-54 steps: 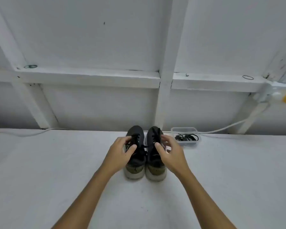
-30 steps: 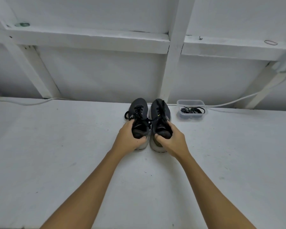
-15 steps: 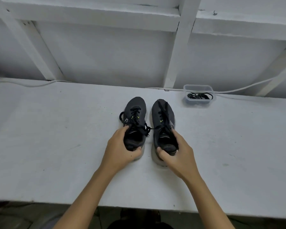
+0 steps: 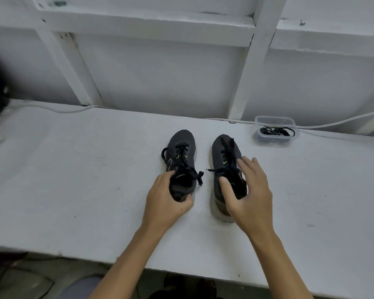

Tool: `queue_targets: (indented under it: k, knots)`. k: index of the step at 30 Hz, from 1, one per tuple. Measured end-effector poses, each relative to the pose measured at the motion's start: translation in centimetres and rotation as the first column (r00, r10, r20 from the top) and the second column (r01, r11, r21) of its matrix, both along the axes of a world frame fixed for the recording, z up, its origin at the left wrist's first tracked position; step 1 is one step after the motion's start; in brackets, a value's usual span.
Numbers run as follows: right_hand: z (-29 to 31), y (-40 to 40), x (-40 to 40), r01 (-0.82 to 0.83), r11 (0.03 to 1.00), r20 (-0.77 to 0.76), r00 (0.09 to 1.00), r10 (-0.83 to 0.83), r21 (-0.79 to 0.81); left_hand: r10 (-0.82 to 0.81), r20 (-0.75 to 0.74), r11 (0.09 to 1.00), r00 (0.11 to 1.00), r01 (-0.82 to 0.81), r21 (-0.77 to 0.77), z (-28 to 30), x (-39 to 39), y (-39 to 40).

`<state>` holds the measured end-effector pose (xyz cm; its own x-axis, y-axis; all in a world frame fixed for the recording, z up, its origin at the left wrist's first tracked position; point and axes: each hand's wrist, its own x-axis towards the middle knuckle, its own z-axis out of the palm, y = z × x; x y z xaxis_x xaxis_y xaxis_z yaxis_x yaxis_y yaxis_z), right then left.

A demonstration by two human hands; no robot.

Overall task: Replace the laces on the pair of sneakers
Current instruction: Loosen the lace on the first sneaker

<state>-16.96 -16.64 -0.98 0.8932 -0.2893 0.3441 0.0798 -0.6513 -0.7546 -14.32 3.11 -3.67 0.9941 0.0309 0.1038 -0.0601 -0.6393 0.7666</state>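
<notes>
Pair of dark grey sneakers standing upright on the white bench [image 4: 73,169], toes toward the wall, a clear gap between them. Left sneaker [image 4: 181,152]: black lace [image 4: 185,161] threaded, its loose ends trailing off the inner side; small yellow-green marks by the eyelets; heel gripped by the left hand [image 4: 164,203]. Right sneaker [image 4: 224,152]: black lace [image 4: 226,156] threaded, one end lying across toward the gap; pale sole visible at the heel. Spare black laces [image 4: 275,132] lie coiled in a clear plastic tub [image 4: 257,137] by the wall, to the right.

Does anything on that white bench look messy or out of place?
Only slightly: black laces of the left dark grey sneaker trail loose between the two shoes, and more black laces lie tangled in the clear plastic tub. Nothing looks damaged.
</notes>
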Motion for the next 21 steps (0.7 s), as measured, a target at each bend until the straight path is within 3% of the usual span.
queue_targets:
  k: [3, 7, 10, 13, 16, 21]
  knots:
    - [1.3, 1.6, 1.7, -0.009, 1.0, 0.097, 0.995, 0.007, 0.029, 0.042, 0.017, 0.999, 0.999, -0.042, 0.004, 0.0, 0.4, 0.1]
    - [2.2, 3.6, 4.6, -0.104, 0.962, -0.209, 0.965, 0.159, 0.251, -0.05, -0.066, 0.999, 0.997, 0.05, -0.005, 0.3, 1.1, 1.0]
    - [1.7, 4.8, 6.7, -0.159, 0.965, -0.382, 0.895, 0.231, 0.21, -0.131, -0.144, 0.987, 0.981, 0.117, -0.106, 1.1, 1.6, 2.9]
    - [1.3, 5.8, 7.9, -0.211, 0.966, -0.463, 0.848, 0.256, 0.148, -0.119, -0.211, 0.961, 0.97, 0.058, -0.271, 1.5, 2.7, 4.6]
    - [0.7, 6.6, 8.6, -0.244, 0.955, -0.502, 0.812, 0.298, 0.171, -0.022, -0.195, 0.987, 0.981, -0.01, -0.161, 1.3, 4.8, 5.3]
    - [-0.1, 7.3, 8.5, -0.217, 0.956, -0.487, 0.825, 0.287, 0.195, -0.012, -0.296, 1.0, 0.955, 0.006, -0.022, 0.4, 7.8, 5.1]
